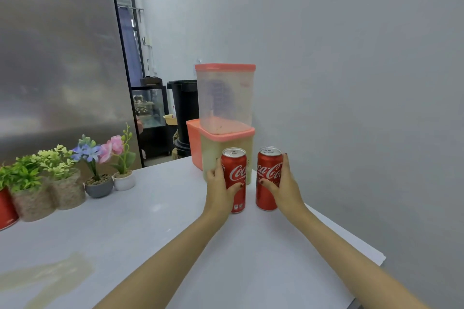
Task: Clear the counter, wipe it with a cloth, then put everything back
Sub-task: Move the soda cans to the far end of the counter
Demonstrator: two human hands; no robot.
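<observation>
Cans (238,173) held, stacked containers (226,100) just behind, plants (56,159) left

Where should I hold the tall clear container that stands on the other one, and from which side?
Take the tall clear container by its two side walls, under the pink lid, coming from the front. It stands upright on the lower container and looks too wide for one hand. The left hand grips the left can and the right hand the right can; free them first.

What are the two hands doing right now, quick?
Left hand: holding the left Coca-Cola can, fingers curled round it.
Right hand: holding the right Coca-Cola can the same way.
</observation>
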